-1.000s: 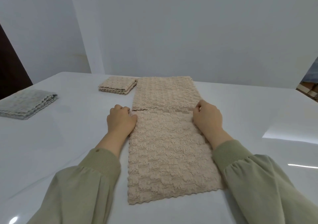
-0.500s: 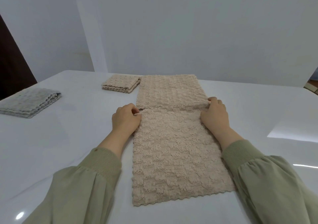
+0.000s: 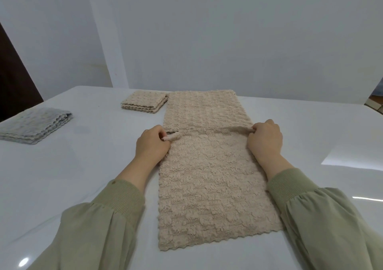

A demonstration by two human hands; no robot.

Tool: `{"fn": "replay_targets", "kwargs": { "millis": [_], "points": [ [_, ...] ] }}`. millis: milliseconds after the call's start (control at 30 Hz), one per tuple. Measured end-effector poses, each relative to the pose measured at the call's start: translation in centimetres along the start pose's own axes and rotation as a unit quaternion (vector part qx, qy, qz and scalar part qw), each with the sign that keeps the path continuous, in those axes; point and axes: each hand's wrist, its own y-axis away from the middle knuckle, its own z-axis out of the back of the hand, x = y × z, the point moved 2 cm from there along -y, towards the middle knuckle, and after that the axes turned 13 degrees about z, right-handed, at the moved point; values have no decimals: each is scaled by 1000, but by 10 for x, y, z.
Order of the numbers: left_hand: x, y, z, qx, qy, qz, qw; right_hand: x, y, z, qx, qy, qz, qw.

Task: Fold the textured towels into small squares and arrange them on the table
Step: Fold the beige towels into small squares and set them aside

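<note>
A long beige textured towel (image 3: 211, 188) lies flat on the white table (image 3: 72, 176), running away from me. A second beige layer (image 3: 205, 112) lies beyond a seam at mid-length. My left hand (image 3: 152, 145) pinches the towel's left corner at that seam. At the right corner of the same edge my right hand (image 3: 265, 141) pinches the cloth, and the edge between my hands is lifted slightly off the layer below. A folded beige square (image 3: 145, 103) sits at the far left of the long towel.
A folded grey towel (image 3: 35, 125) lies at the table's left edge. A pale wall stands behind the table. A dark doorway shows at far left. Light glare marks the table's right side.
Both hands have closed on the corners of the towel's mid-length edge and raised it a little; earlier they rested beside it on the cloth.
</note>
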Motion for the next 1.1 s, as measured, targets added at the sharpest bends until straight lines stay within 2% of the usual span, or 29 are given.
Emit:
{"fn": "replay_targets", "kwargs": {
  "millis": [100,167,300,333,367,433,467,533,600,700,767,800,833,933,1033,1100],
  "points": [
    [-1,3,5,6,72,-6,997,-4,1,5,-26,-38,-19,999],
    [0,4,8,10,102,-6,995,-3,1,8,-39,-112,-45,992],
    [1,2,10,-50,98,4,994,-3,-2,15,-61,-235,-90,966],
    [0,3,11,-69,103,6,992,-4,-3,15,-58,-287,-110,950],
    [-1,4,13,-88,108,5,990,-2,-4,15,-48,-362,-144,920],
    [-4,8,15,-111,125,2,986,4,-2,14,-20,-502,-215,838],
    [-5,8,15,-107,149,2,983,6,-2,14,-12,-531,-227,817],
    [-7,11,13,-85,230,6,969,9,-3,17,2,-551,-226,803],
    [-10,14,16,-109,278,-6,954,13,-5,24,5,-581,-214,786],
    [-21,24,24,-152,286,-62,944,23,-13,41,-43,-660,-129,739],
    [-25,26,25,-157,275,-94,944,29,-19,52,-88,-667,-63,737],
    [-24,25,23,-149,258,-102,949,30,-20,52,-104,-657,-60,744],
    [-22,23,20,-134,232,-99,958,30,-19,51,-110,-642,-77,755],
    [-14,19,12,-101,140,-63,983,21,-9,29,-97,-524,-120,838],
    [-10,17,11,-74,124,-27,989,11,0,9,-85,-493,-149,853],
    [-9,15,7,-34,98,1,995,10,2,9,-93,-469,-135,868]
  ]
}}
